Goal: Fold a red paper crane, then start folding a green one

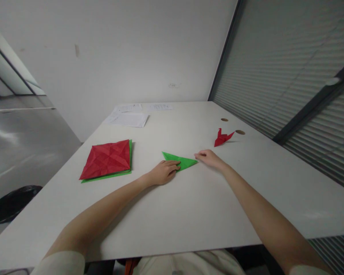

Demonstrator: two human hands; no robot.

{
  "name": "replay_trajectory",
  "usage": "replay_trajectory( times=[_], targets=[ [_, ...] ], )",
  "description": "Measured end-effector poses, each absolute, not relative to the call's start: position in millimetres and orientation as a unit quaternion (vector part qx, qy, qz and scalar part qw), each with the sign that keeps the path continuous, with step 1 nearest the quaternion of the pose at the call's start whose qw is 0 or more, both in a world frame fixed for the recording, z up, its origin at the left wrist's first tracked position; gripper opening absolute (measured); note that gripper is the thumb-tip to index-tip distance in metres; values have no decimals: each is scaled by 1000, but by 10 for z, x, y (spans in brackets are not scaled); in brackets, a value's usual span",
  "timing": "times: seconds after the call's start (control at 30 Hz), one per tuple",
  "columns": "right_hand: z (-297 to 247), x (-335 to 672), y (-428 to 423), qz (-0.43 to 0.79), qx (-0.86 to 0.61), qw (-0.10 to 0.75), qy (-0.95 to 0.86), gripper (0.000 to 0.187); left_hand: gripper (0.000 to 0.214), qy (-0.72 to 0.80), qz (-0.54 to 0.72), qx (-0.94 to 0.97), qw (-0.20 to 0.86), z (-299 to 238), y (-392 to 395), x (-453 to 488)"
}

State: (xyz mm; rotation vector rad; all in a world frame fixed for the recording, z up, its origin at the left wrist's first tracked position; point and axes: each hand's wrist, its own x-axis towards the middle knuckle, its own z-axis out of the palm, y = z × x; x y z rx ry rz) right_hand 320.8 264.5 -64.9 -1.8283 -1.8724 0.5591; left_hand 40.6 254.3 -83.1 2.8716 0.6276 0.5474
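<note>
A green sheet of paper (186,163), folded into a pointed triangular shape, lies on the table in front of me. My left hand (163,172) rests flat on its left part, fingers stretched out and pressing it down, so that part is hidden. Close by the paper's right-hand tip is my right hand (208,157), its fingers bent together. Whether those fingertips hold anything is too small to make out. Farther back on the right stands a red folded paper crane (223,137).
On the left lies a stack of creased paper squares, a red sheet (110,158) on top and green (130,156) beneath. White printed papers (129,119) lie at the back by the wall. Two round table inserts (240,132) sit near the right edge, beside window blinds. A black bin (13,202) stands at left.
</note>
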Motion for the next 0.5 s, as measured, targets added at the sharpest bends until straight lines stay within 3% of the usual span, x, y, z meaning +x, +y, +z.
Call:
replay_trajectory(
  times=[0.1, 0.2, 0.43, 0.5],
  targets=[
    [-654, 3365, 2676, 288, -634, 276, -663, 37, 30, 210, 181, 958, 70, -838, 2545, 400],
    [-693, 3293, 2673, 297, -629, 286, -659, 40, 30, 210, 179, 959, 67, -836, 2542, 403],
    [-697, 3138, 2625, 226, -693, 166, -664, 26, 32, 223, 170, 957, 70, -814, 2523, 411],
    [-667, 3161, 2618, 208, -710, 144, -657, 30, 32, 222, 172, 957, 69, -820, 2525, 406]
  ],
)
